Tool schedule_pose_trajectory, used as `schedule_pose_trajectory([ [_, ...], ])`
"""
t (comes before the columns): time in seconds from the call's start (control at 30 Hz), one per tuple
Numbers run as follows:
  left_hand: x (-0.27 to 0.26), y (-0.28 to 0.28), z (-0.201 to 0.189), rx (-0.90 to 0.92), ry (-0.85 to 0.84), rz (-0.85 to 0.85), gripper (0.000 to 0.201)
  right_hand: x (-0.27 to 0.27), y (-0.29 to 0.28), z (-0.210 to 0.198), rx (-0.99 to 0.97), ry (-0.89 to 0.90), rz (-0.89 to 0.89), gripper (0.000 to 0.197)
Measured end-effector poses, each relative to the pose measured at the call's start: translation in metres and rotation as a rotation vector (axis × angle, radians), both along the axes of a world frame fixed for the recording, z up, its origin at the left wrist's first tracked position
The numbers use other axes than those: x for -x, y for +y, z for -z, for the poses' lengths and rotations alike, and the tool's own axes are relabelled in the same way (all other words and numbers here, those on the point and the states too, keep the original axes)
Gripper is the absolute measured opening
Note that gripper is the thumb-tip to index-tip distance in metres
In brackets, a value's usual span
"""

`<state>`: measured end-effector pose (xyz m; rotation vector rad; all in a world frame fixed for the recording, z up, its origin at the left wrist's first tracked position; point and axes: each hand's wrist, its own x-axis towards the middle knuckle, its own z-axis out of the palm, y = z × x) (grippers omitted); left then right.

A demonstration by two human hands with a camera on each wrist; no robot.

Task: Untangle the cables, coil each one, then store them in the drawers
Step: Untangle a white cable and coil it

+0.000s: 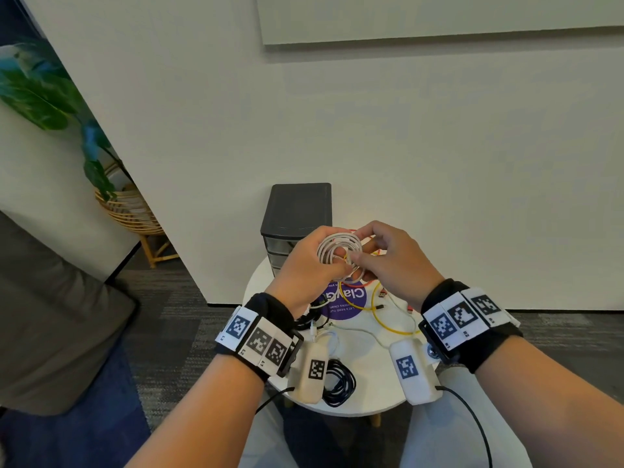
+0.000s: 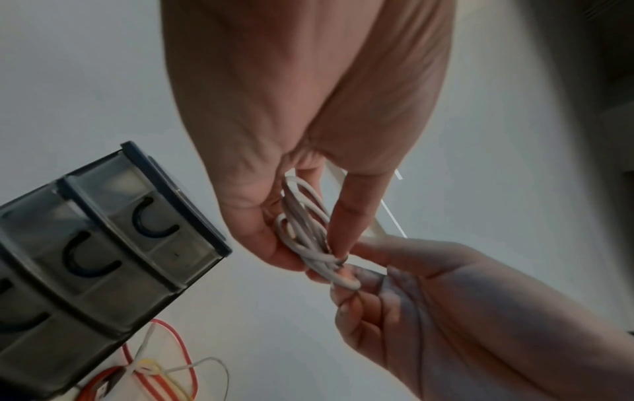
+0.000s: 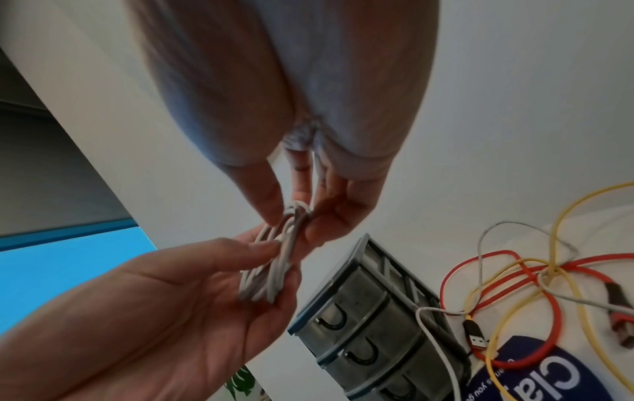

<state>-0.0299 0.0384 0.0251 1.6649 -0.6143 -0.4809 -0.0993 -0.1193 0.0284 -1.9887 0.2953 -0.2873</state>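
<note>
Hands (image 1: 347, 261) around white cable coil (image 1: 339, 249)

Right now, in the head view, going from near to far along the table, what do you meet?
black coiled cable → yellow cable → purple sticker → white coil held up in both hands → drawer unit.

Both forearms are reaching forward side by side, and each wrist is wearing a black band with white marker tags. The left hand (image 1: 304, 261) is holding a white cable coil (image 1: 339, 252) with curled fingers. The right hand (image 1: 388, 256) is pinching the same coil at its near edge, fingertips meeting the left ones.
</note>
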Motion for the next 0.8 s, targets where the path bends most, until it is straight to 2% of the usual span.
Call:
schedule_pose_trajectory([
  [0.17, 0.003, 0.001, 0.008, -0.081, -0.060, 0.031, 0.045, -0.002, -0.004, 0.014, 0.109, 0.046, 0.042, 0.012],
  [0.27, 0.004, 0.002, 0.013, -0.085, -0.044, 0.023, 0.045, 0.000, -0.002, 0.021, 0.085, 0.064, 0.050, 0.012],
  [0.4, 0.001, 0.005, 0.019, -0.016, 0.103, -0.009, 0.043, 0.002, 0.003, 0.021, -0.128, 0.065, 0.060, 0.011],
  [0.5, 0.003, 0.005, 0.019, 0.013, 0.115, 0.005, 0.040, 0.004, 0.005, 0.021, -0.270, 0.051, 0.024, 0.009],
  [0.6, 0.004, 0.004, 0.016, 0.040, 0.176, 0.023, 0.036, 0.005, 0.005, 0.020, -0.290, 0.041, -0.022, 0.010],
  [0.7, 0.003, 0.002, 0.013, 0.098, 0.348, -0.001, 0.026, 0.005, 0.002, 0.018, -0.304, 0.033, -0.019, 0.009],
  [0.8, 0.000, 0.002, 0.011, 0.117, 0.406, -0.031, 0.033, 0.004, 0.001, 0.020, -0.306, 0.027, 0.003, 0.007],
])
